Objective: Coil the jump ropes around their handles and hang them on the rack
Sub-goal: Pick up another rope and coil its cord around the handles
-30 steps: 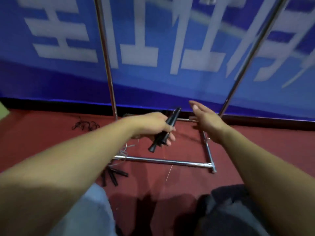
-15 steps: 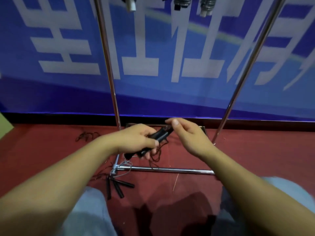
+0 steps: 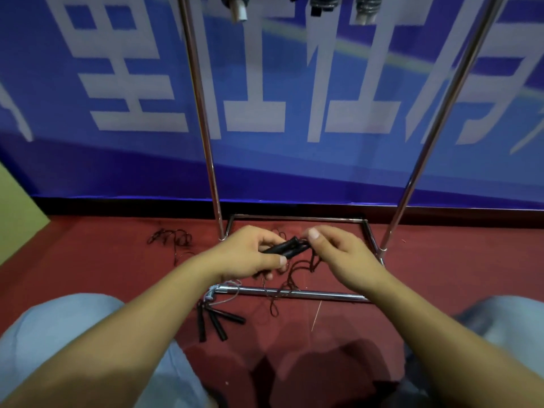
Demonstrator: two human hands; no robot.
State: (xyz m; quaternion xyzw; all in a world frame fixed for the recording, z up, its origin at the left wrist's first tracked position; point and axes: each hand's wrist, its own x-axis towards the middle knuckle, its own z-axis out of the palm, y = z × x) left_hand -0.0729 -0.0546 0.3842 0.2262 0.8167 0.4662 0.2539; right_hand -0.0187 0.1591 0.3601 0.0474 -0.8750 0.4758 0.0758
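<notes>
A tall chrome tube rack (image 3: 206, 136) stands on red floor (image 3: 441, 275), and above its base the left hand (image 3: 250, 254) grips two black plastic handles (image 3: 287, 248) while the right hand (image 3: 338, 254) pinches their dark thin rope (image 3: 297, 267) at the tips

Both forearms reach forward from the bottom corners and converge toward the middle of the view. The left hand (image 3: 248, 254) is seen from the back, knuckles up, its fingers curled under and the thumb closed over the top in a grip on the black handles (image 3: 285, 248). The right hand (image 3: 341, 256) faces it, wrist bent inward, with thumb and forefinger pinched together at the far end of those handles and the other fingers curled loosely behind.
</notes>
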